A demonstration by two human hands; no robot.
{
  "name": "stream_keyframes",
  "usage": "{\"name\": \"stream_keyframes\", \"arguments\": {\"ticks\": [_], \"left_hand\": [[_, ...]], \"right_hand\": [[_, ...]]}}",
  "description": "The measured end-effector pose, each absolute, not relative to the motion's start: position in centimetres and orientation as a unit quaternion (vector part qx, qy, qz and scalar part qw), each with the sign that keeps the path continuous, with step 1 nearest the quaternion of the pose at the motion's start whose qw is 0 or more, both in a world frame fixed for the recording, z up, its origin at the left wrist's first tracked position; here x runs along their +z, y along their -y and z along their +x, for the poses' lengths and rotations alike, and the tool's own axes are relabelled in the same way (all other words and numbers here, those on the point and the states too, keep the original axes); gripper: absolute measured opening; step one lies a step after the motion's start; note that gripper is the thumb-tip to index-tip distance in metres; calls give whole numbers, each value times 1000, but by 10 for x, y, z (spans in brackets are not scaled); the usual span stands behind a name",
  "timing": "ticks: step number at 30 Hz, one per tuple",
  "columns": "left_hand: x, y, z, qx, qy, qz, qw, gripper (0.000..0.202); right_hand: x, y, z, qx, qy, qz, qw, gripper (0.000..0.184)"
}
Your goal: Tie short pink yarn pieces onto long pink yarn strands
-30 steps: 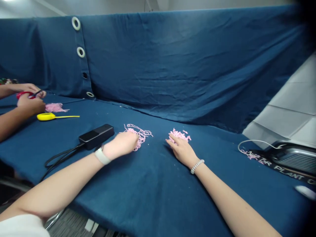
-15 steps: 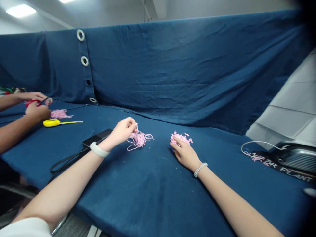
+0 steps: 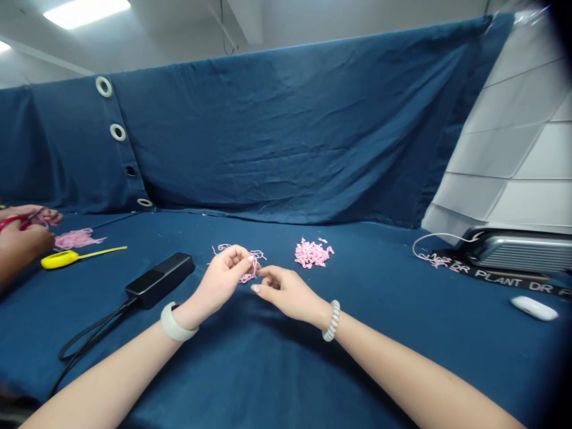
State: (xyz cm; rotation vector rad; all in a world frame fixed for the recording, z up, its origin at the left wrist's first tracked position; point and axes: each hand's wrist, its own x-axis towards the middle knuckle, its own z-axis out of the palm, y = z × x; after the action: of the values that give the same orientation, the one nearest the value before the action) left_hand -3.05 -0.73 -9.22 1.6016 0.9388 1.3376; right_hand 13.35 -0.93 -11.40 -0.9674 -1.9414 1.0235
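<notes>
My left hand point(image 3: 223, 275) pinches a thin pink yarn strand point(image 3: 255, 266) between thumb and forefinger. Behind and below those fingers lies a loose tangle of pink yarn point(image 3: 245, 278), partly covered by the hand. My right hand point(image 3: 297, 296) is close by on the right, its thumb and forefinger curved and apart beside the strand; whether the forefinger touches the yarn I cannot make out. Beyond my right hand, a heap of short pink yarn pieces point(image 3: 311, 254), which look knotted, rests on the blue cloth.
A black box with a cord point(image 3: 161, 280) lies left of my left hand. Farther left are a yellow tape measure point(image 3: 60, 260), pink yarn point(image 3: 78, 239) and another person's hands point(image 3: 27, 235) with red-handled scissors. To the right sit a lettered black strap point(image 3: 496, 277) and a white case point(image 3: 534, 308).
My right hand has left the heap of short pieces and come over beside my left hand. The left hand still pinches yarn. The view has shifted to the right.
</notes>
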Motion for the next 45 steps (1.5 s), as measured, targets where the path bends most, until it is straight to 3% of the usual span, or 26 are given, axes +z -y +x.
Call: {"name": "stream_keyframes", "arguments": {"ticks": [5, 10, 14, 17, 21, 24, 27, 30, 34, 38, 45], "left_hand": [[-93, 19, -21, 514, -382, 663, 389, 13], [-102, 16, -19, 516, -361, 651, 423, 15], [-113, 12, -17, 438, -356, 656, 501, 25], [-119, 13, -15, 379, -393, 682, 487, 34], [-121, 13, -15, 398, -389, 672, 489, 40], [-121, 13, -17, 445, -374, 643, 498, 35], [-116, 13, -22, 501, -360, 631, 472, 27], [-105, 16, -27, 568, -289, 615, 465, 26], [-92, 23, -28, 640, -187, 553, 500, 24], [-85, 31, -25, 648, -188, 475, 564, 20], [-84, 33, -22, 607, -258, 448, 604, 22]], "right_hand": [[-113, 9, 136, 374, 759, -390, 364, 21], [-94, 14, 137, 411, 740, -334, 415, 28], [-80, 11, 143, 478, 652, -323, 492, 20], [-66, 4, 157, 526, 539, -305, 583, 13], [-40, -2, 185, 643, 370, -203, 639, 2], [-28, -3, 200, 651, 329, -160, 665, 10], [-31, -6, 201, 648, 333, -158, 667, 13], [-48, -11, 189, 646, 344, -208, 649, 3], [-83, -17, 168, 663, 367, -277, 591, 17], [-108, -22, 157, 694, 363, -286, 552, 24], [-118, -37, 169, 651, 337, -321, 600, 25]]}}
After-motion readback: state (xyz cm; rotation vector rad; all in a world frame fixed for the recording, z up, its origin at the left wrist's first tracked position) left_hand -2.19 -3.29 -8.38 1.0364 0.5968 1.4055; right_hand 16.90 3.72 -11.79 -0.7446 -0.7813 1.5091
